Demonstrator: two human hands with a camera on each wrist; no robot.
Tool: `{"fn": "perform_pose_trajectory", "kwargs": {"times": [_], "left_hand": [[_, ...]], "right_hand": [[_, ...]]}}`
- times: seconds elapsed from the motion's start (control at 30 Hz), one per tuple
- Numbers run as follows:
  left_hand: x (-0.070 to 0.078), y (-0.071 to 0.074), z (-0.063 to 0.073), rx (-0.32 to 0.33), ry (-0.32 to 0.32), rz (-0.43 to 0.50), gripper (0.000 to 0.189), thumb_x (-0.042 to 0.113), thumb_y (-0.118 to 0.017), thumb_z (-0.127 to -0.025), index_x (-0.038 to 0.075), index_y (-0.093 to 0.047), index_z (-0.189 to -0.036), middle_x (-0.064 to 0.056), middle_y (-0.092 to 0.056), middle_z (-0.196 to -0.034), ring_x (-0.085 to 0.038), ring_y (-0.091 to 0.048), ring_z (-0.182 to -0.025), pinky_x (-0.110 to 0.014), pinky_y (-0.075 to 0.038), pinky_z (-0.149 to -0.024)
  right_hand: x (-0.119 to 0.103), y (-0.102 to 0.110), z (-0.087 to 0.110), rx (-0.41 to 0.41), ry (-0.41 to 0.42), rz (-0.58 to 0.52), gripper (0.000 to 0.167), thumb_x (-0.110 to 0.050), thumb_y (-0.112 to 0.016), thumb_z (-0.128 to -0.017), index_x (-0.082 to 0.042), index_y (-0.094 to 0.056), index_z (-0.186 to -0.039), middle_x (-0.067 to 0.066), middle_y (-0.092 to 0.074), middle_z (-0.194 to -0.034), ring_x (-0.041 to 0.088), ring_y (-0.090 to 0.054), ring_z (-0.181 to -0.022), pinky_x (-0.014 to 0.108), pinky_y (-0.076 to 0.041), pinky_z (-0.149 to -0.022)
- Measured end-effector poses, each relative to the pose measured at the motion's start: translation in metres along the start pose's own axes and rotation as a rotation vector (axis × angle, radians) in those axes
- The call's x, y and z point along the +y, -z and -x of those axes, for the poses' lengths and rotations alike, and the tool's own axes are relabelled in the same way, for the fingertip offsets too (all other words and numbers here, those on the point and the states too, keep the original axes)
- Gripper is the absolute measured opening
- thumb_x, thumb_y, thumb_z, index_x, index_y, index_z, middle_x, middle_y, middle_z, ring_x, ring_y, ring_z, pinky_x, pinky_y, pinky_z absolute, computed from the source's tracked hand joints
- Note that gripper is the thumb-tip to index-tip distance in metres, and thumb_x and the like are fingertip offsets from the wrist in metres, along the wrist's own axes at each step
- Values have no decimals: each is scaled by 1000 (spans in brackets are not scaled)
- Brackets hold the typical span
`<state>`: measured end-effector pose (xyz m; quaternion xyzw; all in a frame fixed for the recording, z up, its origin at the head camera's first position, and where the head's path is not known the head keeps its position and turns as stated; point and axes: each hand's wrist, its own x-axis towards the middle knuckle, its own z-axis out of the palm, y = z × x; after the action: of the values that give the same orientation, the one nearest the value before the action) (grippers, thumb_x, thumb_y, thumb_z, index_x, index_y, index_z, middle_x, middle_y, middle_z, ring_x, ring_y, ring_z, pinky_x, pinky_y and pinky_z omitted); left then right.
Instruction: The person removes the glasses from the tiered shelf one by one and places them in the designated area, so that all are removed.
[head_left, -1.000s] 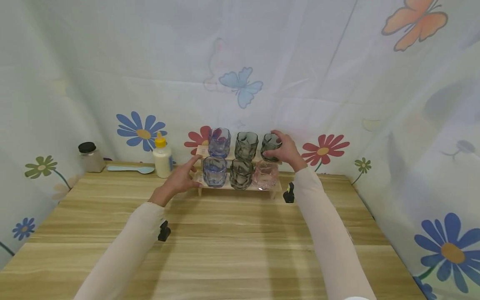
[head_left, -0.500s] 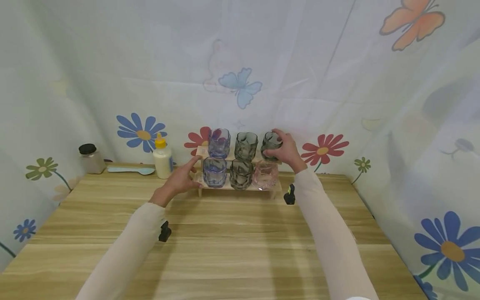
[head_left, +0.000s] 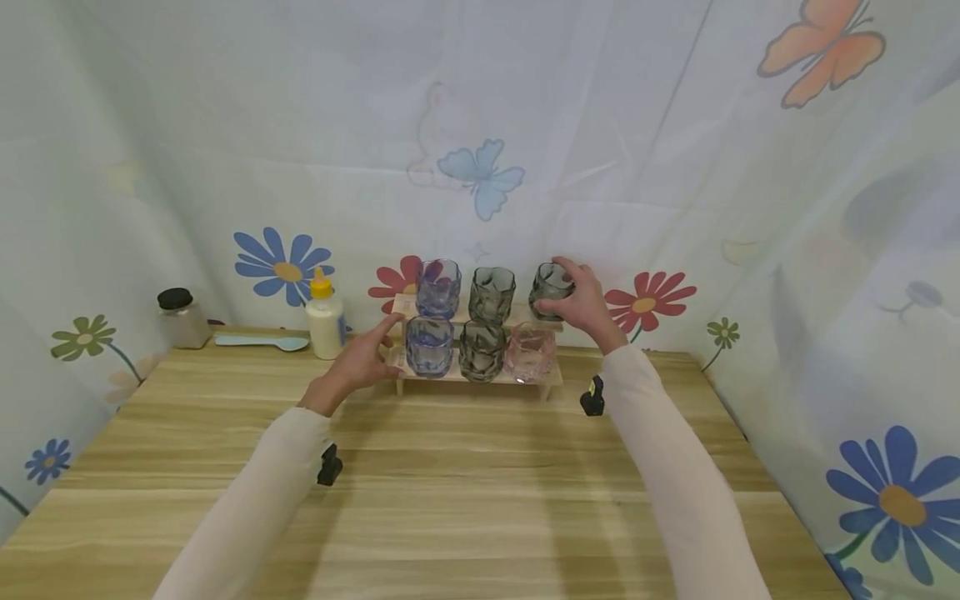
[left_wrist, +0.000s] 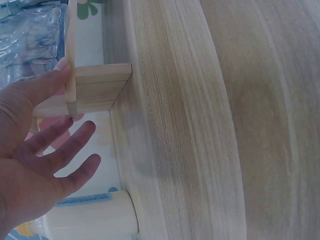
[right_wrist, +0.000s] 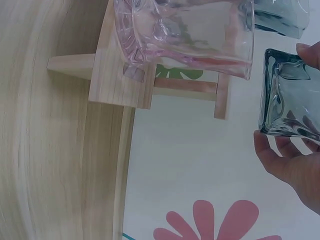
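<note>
A two-tier wooden rack [head_left: 405, 306] stands at the back of the table with drinking glasses on both tiers. My right hand [head_left: 588, 302] holds a grey glass [head_left: 550, 287] between thumb and fingers, beyond the upper tier's right end. The right wrist view shows this glass [right_wrist: 295, 97] apart from the rack's board [right_wrist: 120, 85]. My left hand [head_left: 362, 358] is at the rack's left end; its thumb [left_wrist: 52, 77] touches the board [left_wrist: 71, 45] and the other fingers are spread. Still on the rack are a grey glass [head_left: 492, 296] above and a pink glass [head_left: 531, 354] below.
Two bluish glasses, an upper one [head_left: 438, 290] and a lower one [head_left: 429, 348], stand at the rack's left. Another grey glass [head_left: 482, 352] is mid-lower tier. Further left are a yellow-capped bottle [head_left: 326, 321], a pale blue spoon [head_left: 262, 341] and a black-lidded jar [head_left: 184, 321].
My right hand has moved to the right with the grey glass, away from its place at the upper tier's right end. The left hand has stayed at the rack.
</note>
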<state>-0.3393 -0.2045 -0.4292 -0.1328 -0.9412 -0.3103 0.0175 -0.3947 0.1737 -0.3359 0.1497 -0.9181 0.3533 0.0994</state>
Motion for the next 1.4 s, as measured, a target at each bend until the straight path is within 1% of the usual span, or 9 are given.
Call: {"fn": "perform_pose_trajectory", "kwargs": {"times": [0.17,0.33,0.53,0.7,0.9,1.1,1.2,1.27,1.4], "left_hand": [[0,0,1,4,-1,-1,99,16,-86,-78,22,-25,-156,-28,-60,-127,-36,-66,-93,-47,-55,-79],[0,1,1,5,-5,-1,99,16,-86,-78,21,-25,-156,-28,-60,-126,-35,-66,-91,-47,-54,-78],[1,1,2,5,-6,-1,99,16,-86,-78,20,-25,-156,-28,-60,-126,-34,-66,-90,-47,-54,-78],[1,2,2,11,-23,-1,98,16,-86,-78,19,-26,-156,-29,-60,-125,-34,-66,-89,-47,-55,-78],[1,3,2,10,-28,6,98,14,-85,-78,19,-26,-156,-29,-60,-126,-35,-67,-89,-47,-55,-78],[0,2,0,7,-24,4,98,16,-86,-78,19,-26,-156,-30,-60,-126,-35,-67,-89,-49,-55,-79],[-1,1,0,9,-17,0,98,15,-86,-78,20,-26,-155,-30,-60,-126,-34,-67,-88,-49,-55,-79],[-1,1,0,9,-11,0,98,15,-86,-78,20,-26,-155,-29,-60,-127,-34,-67,-88,-48,-55,-80],[0,0,0,8,-13,2,98,16,-86,-78,20,-26,-155,-30,-60,-127,-34,-67,-89,-48,-55,-80]], "right_hand": [[5,5,5,18,-1,5,83,-24,-81,-84,-17,-37,-154,25,-43,-138,41,-47,-125,59,-45,-100],[7,9,13,34,4,14,83,-23,-81,-83,-15,-39,-153,26,-45,-137,41,-47,-124,58,-46,-98],[15,14,23,36,1,-5,82,-21,-81,-83,-13,-39,-153,27,-46,-134,42,-48,-122,59,-46,-98],[21,17,33,43,9,10,82,-23,-81,-82,-12,-40,-152,27,-47,-132,42,-51,-116,58,-48,-93],[26,21,47,50,27,20,83,-21,-82,-81,-13,-40,-152,26,-48,-129,39,-50,-112,56,-46,-89],[30,23,58,47,35,24,85,-21,-83,-80,-15,-40,-153,25,-49,-128,38,-53,-112,59,-45,-94],[34,22,64,32,33,22,84,-21,-82,-81,-15,-39,-153,26,-49,-129,39,-52,-115,63,-43,-98],[37,22,68,26,29,26,84,-22,-82,-81,-15,-39,-153,26,-49,-129,40,-51,-116,64,-43,-97],[41,21,76,26,33,26,83,-22,-83,-81,-13,-40,-152,24,-49,-127,38,-49,-113,60,-45,-93]]}}
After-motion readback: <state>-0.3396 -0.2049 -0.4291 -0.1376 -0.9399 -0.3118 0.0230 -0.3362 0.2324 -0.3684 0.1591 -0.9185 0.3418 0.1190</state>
